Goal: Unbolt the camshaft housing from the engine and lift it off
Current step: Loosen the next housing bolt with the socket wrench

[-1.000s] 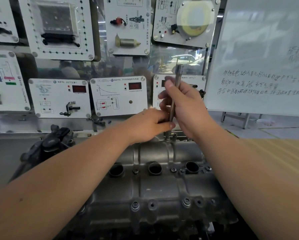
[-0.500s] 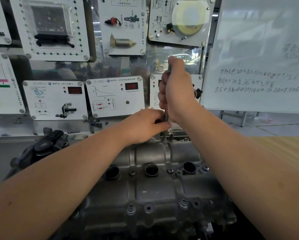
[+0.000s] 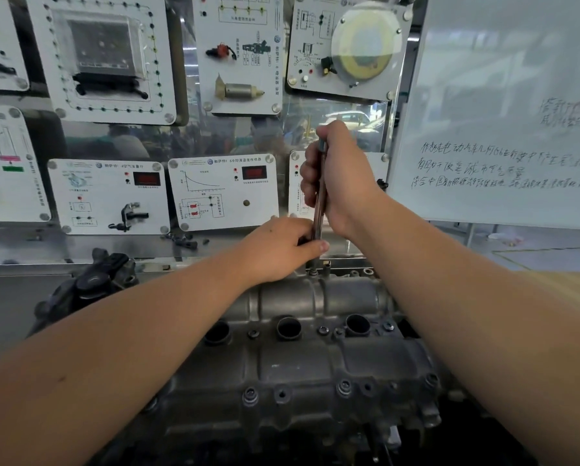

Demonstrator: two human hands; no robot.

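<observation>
**Head view: right hand re-gripped the tool over the far-edge bolt**

Head camera looked down across both forearms onto the camshaft housing (image 3: 315, 358), which sat nearest the viewer, still seated on the engine. Along its near edge several bolts (image 3: 250, 395) were still in their bosses, and more showed in the middle row beside the three round wells. On that evidence the unbolting was far from finished and lifting was some way off.

Further out, the left hand (image 3: 281, 250) rested on the far side of the housing with its fingers curled round the lower end of the tool (image 3: 319, 196), thumb tip against the shaft, steadying it over the far-edge bolt (image 3: 313, 272). That hand had hardly shifted over the last second.

The change was above it. A second earlier the right hand (image 3: 339, 176) had held the shaft loosely, fingers spread low and the top of the tool standing clear. It then climbed the shaft and clenched into a full fist around the upper part, with the tool nearly upright. I judged this a re-grip between turns, meaning the far bolt was still being worked loose. Whether the bolt had risen at all could not be told.

Beyond the hands stood the white training panels (image 3: 223, 191) and, to the right, a whiteboard (image 3: 503, 95).
</observation>
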